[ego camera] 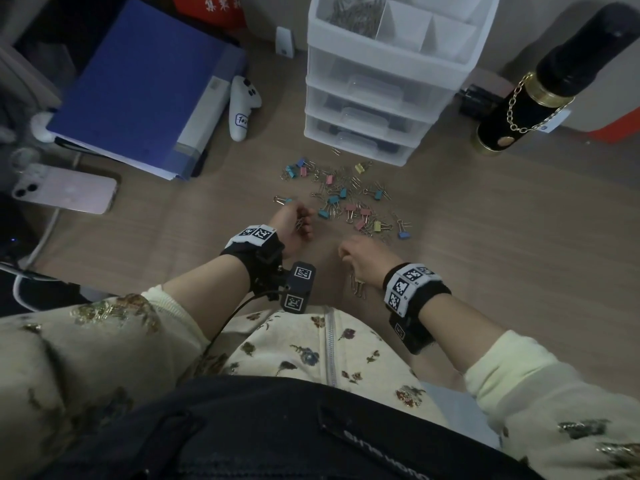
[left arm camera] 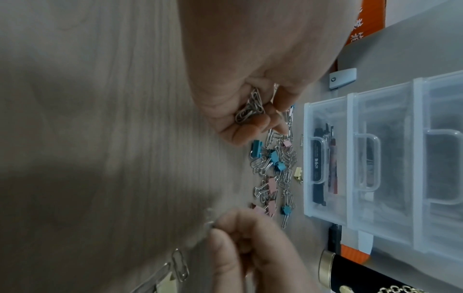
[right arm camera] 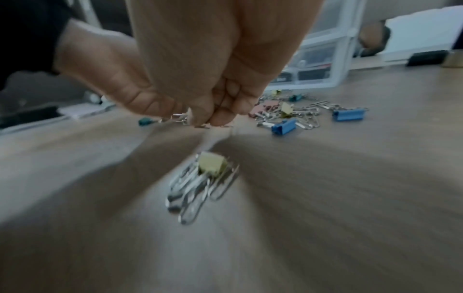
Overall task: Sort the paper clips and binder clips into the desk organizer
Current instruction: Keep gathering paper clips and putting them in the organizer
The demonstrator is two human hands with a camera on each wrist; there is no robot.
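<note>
While the desk organizer (ego camera: 388, 64) stands at the top centre of the head view, a white stack of four clear drawers under an open top tray, the wooden desk (ego camera: 502, 254) in front of it carries the unsorted heap (ego camera: 343, 199) of paper clips and coloured binder clips in the middle of the frame. The tray's upper-left compartment already holds a mass of silver clips; how many, I cannot tell. The heap is too tangled for an exact count: something over a dozen binder clips in blue, teal, pink and yellow, and many more paper clips.

Below the heap sit both hands. The left hand (ego camera: 294, 225), at centre left and touching the heap's lower-left edge, has its fingers curled round a bundle of silver paper clips (left arm camera: 250, 108), perhaps half a dozen. The right hand (ego camera: 362, 259), just right of centre, has its fingers clenched together in a pinch; whether anything sits between the fingertips is blurred.

Directly beneath the right hand, toward the frame's lower edge, lies a small cluster (ego camera: 358, 285): one yellow binder clip (right arm camera: 211, 163) with about five paper clips, their long axes running away from the fingers toward the person. The right hand is plainly nearer, so the coming pick likely falls to it.
</note>
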